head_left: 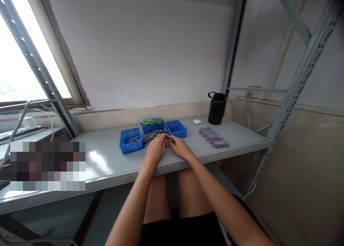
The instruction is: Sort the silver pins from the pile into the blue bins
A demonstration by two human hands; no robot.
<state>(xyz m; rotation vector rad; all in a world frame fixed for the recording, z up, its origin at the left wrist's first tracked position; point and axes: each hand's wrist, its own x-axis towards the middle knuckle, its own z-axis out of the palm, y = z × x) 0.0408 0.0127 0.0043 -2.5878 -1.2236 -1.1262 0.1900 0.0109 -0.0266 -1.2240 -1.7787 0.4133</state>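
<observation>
My left hand (156, 146) and my right hand (179, 146) meet over the near edge of a loose heap of small metal parts (153, 135) on the grey shelf top (107, 156). Both sets of fingers are curled and pinched together around a few of those small metal pieces (168, 142). Which piece each hand grips is too small to tell. Three blue bins ring the heap: one at the left (130, 140) holding a few metal parts, one behind (152, 125) with green pieces, one at the right (176, 128).
A dark water bottle (216, 108) stands at the back right by a shelf upright (234, 45). A small white case (197, 121) lies beside it. Blurred patches cover areas at right (214, 138) and left (47, 166). Cables (18, 126) hang near the window.
</observation>
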